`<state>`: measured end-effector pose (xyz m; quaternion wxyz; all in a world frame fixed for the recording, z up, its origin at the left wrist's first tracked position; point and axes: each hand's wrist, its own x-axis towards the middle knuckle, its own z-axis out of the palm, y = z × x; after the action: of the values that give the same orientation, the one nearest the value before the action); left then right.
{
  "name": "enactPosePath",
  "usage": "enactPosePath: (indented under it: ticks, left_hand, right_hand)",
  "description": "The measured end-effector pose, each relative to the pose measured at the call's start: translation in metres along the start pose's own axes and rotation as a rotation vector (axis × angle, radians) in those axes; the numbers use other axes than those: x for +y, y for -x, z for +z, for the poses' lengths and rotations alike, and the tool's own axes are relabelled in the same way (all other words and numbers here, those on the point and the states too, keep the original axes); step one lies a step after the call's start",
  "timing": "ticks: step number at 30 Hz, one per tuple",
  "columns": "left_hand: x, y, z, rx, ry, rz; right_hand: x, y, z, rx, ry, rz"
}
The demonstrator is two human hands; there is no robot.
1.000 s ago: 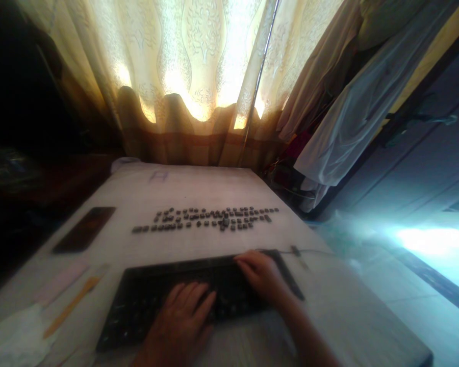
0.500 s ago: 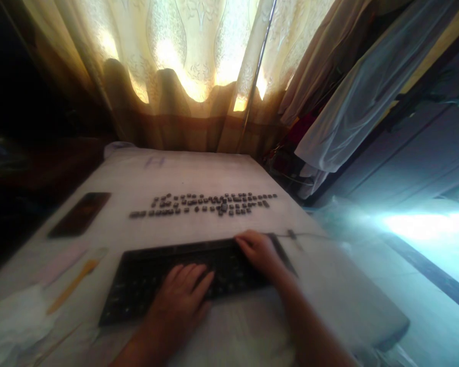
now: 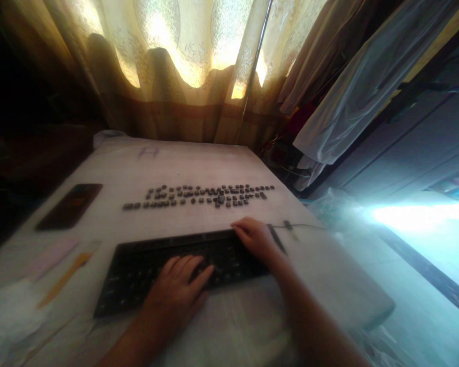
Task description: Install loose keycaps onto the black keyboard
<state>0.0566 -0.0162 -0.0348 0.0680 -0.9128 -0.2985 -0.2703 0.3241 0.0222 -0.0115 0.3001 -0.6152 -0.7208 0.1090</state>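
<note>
A black keyboard (image 3: 145,265) lies slightly tilted across the table in front of me. My left hand (image 3: 185,280) rests over its middle keys, fingers stretched and a little apart, thumb to the right. At the far right edge, my right hand (image 3: 254,235) is closed on the keyboard with its fingers curled at the back rim. Beyond the keyboard, several loose dark keycaps (image 3: 204,200) are laid out in uneven rows. Some keys under my hands are hidden, and blur hides their detail.
On the left lie a dark phone (image 3: 71,206), a pink strip (image 3: 51,257), a yellow-handled brush (image 3: 65,280) and a crumpled white cloth (image 3: 13,316). A cable (image 3: 302,225) runs right from the keyboard. Curtains (image 3: 168,112) hang behind the white-covered table (image 3: 199,163).
The view has shifted slightly, so the table and its things appear a little higher and further left. Both hands keep nearly the same places on the keyboard.
</note>
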Motion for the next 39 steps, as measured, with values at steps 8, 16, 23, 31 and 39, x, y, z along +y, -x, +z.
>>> enactPosePath:
  ticks: [8,16,23,31,39]
  left_hand:
    - [-0.002,0.0,-0.001,-0.045,0.0,0.013]
    - [-0.001,0.002,0.001,-0.052,0.016,0.0]
    - [0.0,0.002,0.001,-0.053,0.032,-0.008]
    - [-0.003,0.004,0.001,-0.005,0.006,0.024]
    - [-0.007,0.007,0.013,0.073,-0.108,0.069]
  right_hand:
    - [-0.032,0.018,-0.014,-0.209,-0.204,-0.161]
    - [-0.046,0.044,-0.012,-0.249,-0.065,-0.204]
    - [-0.046,0.05,-0.001,-0.256,0.012,-0.214]
    - [-0.054,0.053,0.002,-0.287,0.018,-0.174]
    - [-0.057,0.052,0.007,-0.301,0.008,-0.205]
